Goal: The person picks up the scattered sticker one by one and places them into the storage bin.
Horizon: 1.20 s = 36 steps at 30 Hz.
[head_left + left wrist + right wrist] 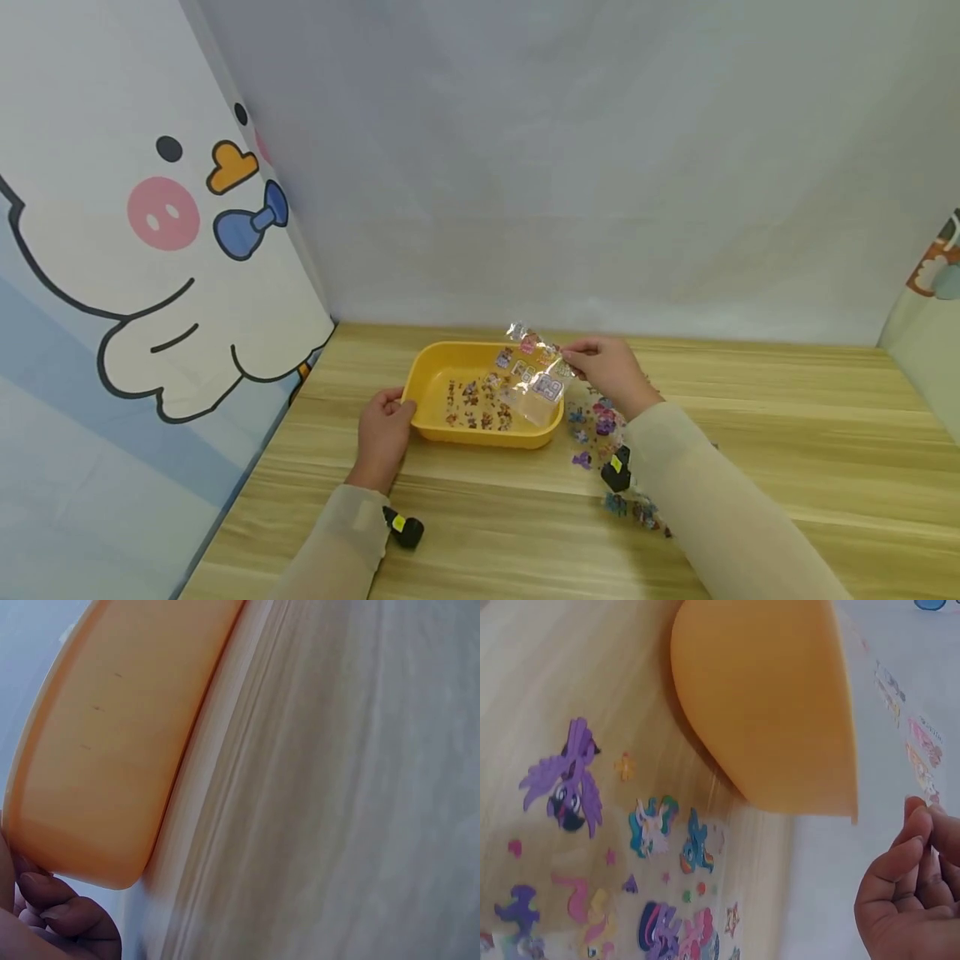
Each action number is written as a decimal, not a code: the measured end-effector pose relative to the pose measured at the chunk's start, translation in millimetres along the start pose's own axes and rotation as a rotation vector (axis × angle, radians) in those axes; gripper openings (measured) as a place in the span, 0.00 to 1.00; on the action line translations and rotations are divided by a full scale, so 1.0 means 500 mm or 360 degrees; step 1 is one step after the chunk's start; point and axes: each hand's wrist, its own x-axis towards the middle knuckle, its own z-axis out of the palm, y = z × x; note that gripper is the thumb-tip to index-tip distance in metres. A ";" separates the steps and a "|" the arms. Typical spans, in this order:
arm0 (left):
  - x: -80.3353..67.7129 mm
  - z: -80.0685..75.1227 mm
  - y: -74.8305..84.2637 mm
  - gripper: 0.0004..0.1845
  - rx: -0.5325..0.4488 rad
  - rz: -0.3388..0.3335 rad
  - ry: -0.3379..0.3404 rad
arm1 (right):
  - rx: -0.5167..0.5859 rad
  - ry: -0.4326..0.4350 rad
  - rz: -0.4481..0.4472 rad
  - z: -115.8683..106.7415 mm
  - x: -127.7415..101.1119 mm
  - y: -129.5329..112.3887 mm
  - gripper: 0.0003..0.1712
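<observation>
My left hand (384, 435) grips the left end of a yellow plastic tray (480, 438), thumb at the rim and fingers curled beside the outer wall. In the left wrist view the curled fingers (71, 913) touch the tray's corner. My right hand (615, 375) pinches the edge of a clear sticker sheet (534, 390) between thumb and fingertips. This sheet hangs tilted over the tray's right side. Inside the tray lie small brown-toned stickers (471, 408); whether they share one sheet I cannot tell.
Colourful pony stickers (604, 419) lie on the wooden table (495, 525) right of the tray, partly under my right forearm. Among them is a purple winged pony (571, 780). A pale curtain (585, 167) stands behind, with a cartoon-printed cloth (97, 217) at left.
</observation>
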 end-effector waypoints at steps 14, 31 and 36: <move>-0.001 0.000 0.002 0.18 -0.0011 0.0002 -0.0001 | -0.0302 0.0002 -0.0137 0.051 -0.008 -0.012 0.13; 0.002 -0.001 0.000 0.19 0.0052 0.0003 0.0012 | -0.0499 -0.0055 -0.0225 0.069 -0.014 -0.013 0.13; 0.001 -0.001 0.001 0.19 0.0039 0.0002 0.0013 | -0.0586 -0.0051 -0.0248 0.070 -0.010 -0.008 0.15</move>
